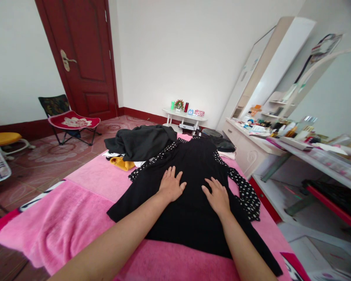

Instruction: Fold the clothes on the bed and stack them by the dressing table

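A black dress (193, 218) with polka-dot sleeves lies spread out on a pink blanket (84, 183), its hem toward me. One dotted sleeve (248, 195) reaches out to the right, while the other runs along the left side near the clothes pile. My left hand (172, 185) rests flat on the middle of the dress, fingers apart. To the right of it, my right hand (217, 195) also lies on the black cloth with its fingers spread. Neither hand grips anything.
A heap of dark clothing (143, 142) with a yellow garment (122, 164) sits at the left. Folded clothes (224, 144) lie at the far right. Beyond are a small white table (181, 114), a folding chair (73, 119), a red door (84, 58) and a cluttered dresser (251, 142).
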`<state>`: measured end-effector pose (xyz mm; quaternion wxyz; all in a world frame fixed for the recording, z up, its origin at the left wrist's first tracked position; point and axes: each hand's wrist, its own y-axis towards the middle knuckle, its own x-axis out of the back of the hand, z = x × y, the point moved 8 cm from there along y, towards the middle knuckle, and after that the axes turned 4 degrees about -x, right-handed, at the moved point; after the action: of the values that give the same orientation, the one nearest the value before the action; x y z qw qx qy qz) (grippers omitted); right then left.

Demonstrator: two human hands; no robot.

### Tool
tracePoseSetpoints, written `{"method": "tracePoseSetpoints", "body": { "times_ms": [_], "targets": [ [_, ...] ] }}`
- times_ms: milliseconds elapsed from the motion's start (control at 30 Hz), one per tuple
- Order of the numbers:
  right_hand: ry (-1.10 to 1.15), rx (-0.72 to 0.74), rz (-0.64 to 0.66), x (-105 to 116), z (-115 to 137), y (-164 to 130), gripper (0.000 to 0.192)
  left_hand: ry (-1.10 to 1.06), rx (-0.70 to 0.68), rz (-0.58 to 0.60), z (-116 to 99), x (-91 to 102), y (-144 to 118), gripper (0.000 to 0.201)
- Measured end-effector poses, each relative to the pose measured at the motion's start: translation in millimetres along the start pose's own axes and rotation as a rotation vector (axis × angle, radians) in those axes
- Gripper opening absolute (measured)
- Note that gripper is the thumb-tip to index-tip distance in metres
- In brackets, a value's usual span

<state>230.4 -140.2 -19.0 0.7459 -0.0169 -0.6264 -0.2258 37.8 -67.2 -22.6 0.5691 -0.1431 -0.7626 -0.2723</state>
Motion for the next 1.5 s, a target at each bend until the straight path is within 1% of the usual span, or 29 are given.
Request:
{"method": "tracePoseSetpoints", "body": {
  "times_ms": [433, 567, 933, 1500],
  "targets": [
    [0.005, -0.005, 0.007, 0.1, -0.3, 0.5, 0.047, -0.009, -0.003, 0.02, -2.0, 5.1, -0.9, 0.062],
    [0.001, 0.001, 0.005, -0.1, -0.3, 0.8, 0.046, -0.018, 0.002, 0.025, -1.5, 4.4, -0.6, 0.063],
    [0.001, 0.003, -0.003, -1.3, -0.2, 0.9, 0.046, -0.015, -0.005, -0.006, -0.3, 2.0, -0.4, 0.062],
    [0.009, 0.001, 0.006, 2.3, 1.6, -1.0, 0.047, -0.017, -0.012, -0.001, 0.0, 1.2, -0.2, 0.064]
  ]
}}
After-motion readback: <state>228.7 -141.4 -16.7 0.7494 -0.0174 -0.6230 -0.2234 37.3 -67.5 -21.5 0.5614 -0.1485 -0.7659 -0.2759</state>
